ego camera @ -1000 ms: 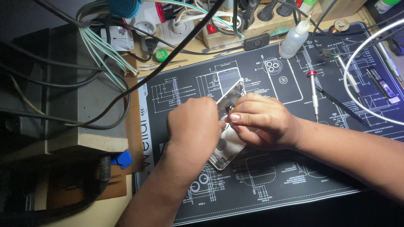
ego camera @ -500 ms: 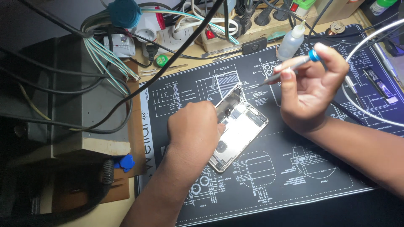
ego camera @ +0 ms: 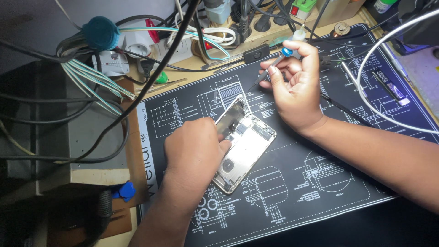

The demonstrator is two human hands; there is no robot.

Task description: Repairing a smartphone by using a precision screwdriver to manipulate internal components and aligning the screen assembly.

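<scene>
Near the mat's centre: opened phone (ego camera: 244,146) steadied by the left hand (ego camera: 194,153).
Left fingers press its left edge; right hand (ego camera: 295,82) grips a blue-capped screwdriver (ego camera: 273,65) above the mat (ego camera: 320,183). Tangled cables (ego camera: 91,77) crowd the bench's left edge.

A wooden bench (ego camera: 137,151) carries a dark work mat (ego camera: 292,183) printed with white diagrams. An opened phone (ego camera: 244,146) lies on the mat, with a thin black probe (ego camera: 345,110) nearby. Cables (ego camera: 91,77) spread across the bench's left side.
</scene>
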